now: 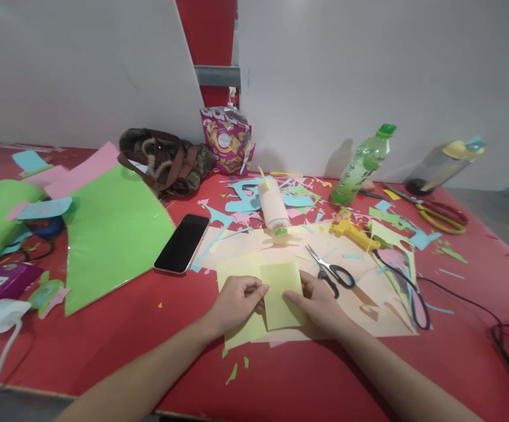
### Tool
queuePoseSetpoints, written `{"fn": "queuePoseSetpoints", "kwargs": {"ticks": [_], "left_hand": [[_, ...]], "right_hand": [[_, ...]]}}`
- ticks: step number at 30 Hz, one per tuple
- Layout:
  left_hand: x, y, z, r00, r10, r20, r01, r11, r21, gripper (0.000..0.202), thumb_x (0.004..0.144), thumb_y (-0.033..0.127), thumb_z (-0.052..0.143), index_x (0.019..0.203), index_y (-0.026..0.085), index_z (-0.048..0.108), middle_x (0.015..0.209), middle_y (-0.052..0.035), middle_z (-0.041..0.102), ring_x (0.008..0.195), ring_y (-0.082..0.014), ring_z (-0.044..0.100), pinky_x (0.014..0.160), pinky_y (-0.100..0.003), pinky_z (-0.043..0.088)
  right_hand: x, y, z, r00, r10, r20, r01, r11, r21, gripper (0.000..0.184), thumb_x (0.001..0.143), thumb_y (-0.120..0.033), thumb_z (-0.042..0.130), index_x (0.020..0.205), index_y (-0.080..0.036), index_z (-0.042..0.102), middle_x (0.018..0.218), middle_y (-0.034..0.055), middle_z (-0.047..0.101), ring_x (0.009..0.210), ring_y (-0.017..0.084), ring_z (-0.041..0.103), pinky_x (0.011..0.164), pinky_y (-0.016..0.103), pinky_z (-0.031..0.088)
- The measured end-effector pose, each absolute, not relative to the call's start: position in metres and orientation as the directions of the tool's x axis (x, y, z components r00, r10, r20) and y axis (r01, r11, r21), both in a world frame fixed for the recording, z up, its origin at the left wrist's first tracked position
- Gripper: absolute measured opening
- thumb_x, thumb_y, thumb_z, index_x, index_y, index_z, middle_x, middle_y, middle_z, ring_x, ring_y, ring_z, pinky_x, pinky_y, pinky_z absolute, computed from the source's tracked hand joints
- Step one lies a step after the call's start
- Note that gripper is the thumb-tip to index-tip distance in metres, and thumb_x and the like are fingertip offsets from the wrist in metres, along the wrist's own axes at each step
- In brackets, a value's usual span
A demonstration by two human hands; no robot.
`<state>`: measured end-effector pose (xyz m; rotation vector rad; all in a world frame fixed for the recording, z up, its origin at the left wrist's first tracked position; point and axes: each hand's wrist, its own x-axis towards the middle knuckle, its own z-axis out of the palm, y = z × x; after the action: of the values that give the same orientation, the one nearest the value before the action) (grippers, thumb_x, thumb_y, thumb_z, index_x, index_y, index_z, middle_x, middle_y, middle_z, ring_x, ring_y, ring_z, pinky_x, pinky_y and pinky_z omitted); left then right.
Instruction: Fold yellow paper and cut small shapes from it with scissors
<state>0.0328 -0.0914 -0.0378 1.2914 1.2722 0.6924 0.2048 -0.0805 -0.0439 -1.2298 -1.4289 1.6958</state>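
A small yellow-green paper rectangle (pixel 282 308) is held up between my two hands. My right hand (pixel 318 299) pinches its right side, thumb on the front and fingers behind. At the left edge, my left hand (pixel 239 299) has thumb and fingertips closed on the paper. Below them lies a larger pale yellow sheet (pixel 241 340), on top of a cream sheet (pixel 386 319). Scissors with black handles (pixel 341 275) rest partly spread, just beyond my right hand. Farther back, a white glue bottle (pixel 273 202) lies near the paper scraps.
A phone (pixel 182 244) and a large green sheet (pixel 113 240) lie left. Behind stand a bag (pixel 170 164), a snack packet (pixel 226 140) and a green bottle (pixel 364 164). A yellow glue gun (pixel 355 231) trails its cord right, near red-and-yellow-handled scissors (pixel 443 217). Paper scraps (pixel 245 196) litter the red table.
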Motion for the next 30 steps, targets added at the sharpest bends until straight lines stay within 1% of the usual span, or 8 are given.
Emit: {"fn": "queuePoseSetpoints", "kwargs": {"ticks": [4,9,15,22,26,30], "left_hand": [[0.0331,-0.0924,-0.0399,0.271,0.920,-0.283,0.280,0.206,0.938,0.028,0.073,0.032,0.046,0.051,0.014,0.048,0.047,0.0001,0.052,0.049,-0.0123,0.056,0.052,-0.022,0.046],[0.0325,-0.0930,-0.0410,0.275,0.917,-0.288,0.280,0.210,0.937,0.028,0.073,0.032,0.047,0.051,0.015,0.046,0.047,0.0008,0.052,0.049,-0.0125,0.056,0.053,-0.023,0.046],[0.0322,-0.0923,-0.0446,0.293,0.903,-0.313,0.252,0.243,0.937,0.025,0.073,0.031,0.047,0.055,0.014,0.048,0.050,-0.0001,0.053,0.050,-0.0128,0.057,0.054,-0.024,0.046],[0.0321,-0.0920,-0.0437,0.279,0.900,-0.335,0.264,0.264,0.928,0.022,0.073,0.029,0.047,0.058,0.013,0.051,0.052,-0.0005,0.054,0.051,-0.0126,0.057,0.054,-0.023,0.046],[0.0325,-0.0925,-0.0426,0.270,0.901,-0.340,0.269,0.268,0.925,0.021,0.072,0.028,0.049,0.057,0.014,0.050,0.051,-0.0001,0.055,0.051,-0.0128,0.058,0.054,-0.023,0.046],[0.0331,-0.0919,-0.0423,0.260,0.900,-0.351,0.276,0.279,0.920,0.020,0.072,0.027,0.050,0.058,0.013,0.052,0.051,-0.0004,0.056,0.051,-0.0127,0.058,0.053,-0.023,0.047]], "right_hand": [[0.2051,-0.0802,-0.0453,-0.388,0.870,-0.306,0.116,-0.283,-0.952,0.024,0.068,-0.025,0.055,0.089,-0.012,0.055,0.082,0.0062,0.066,0.071,0.018,0.060,0.064,0.029,0.047],[0.2051,-0.0794,-0.0439,-0.357,0.885,-0.299,0.166,-0.255,-0.953,0.019,0.066,-0.023,0.055,0.083,-0.013,0.056,0.078,0.0060,0.066,0.071,0.019,0.060,0.062,0.029,0.047],[0.2055,-0.0796,-0.0439,-0.356,0.888,-0.291,0.185,-0.239,-0.953,0.019,0.067,-0.023,0.054,0.084,-0.013,0.056,0.078,0.0060,0.066,0.070,0.018,0.060,0.061,0.028,0.046],[0.2064,-0.0792,-0.0475,-0.352,0.893,-0.281,0.227,-0.210,-0.951,0.019,0.068,-0.023,0.053,0.084,-0.012,0.056,0.078,0.0053,0.065,0.069,0.017,0.060,0.060,0.026,0.046],[0.2062,-0.0784,-0.0468,-0.344,0.893,-0.289,0.237,-0.215,-0.947,0.017,0.068,-0.022,0.053,0.082,-0.013,0.056,0.076,0.0044,0.065,0.069,0.017,0.060,0.060,0.025,0.046],[0.2056,-0.0783,-0.0441,-0.346,0.887,-0.305,0.230,-0.236,-0.944,0.019,0.067,-0.023,0.053,0.082,-0.012,0.056,0.079,0.0057,0.065,0.071,0.018,0.060,0.060,0.026,0.046]]}}
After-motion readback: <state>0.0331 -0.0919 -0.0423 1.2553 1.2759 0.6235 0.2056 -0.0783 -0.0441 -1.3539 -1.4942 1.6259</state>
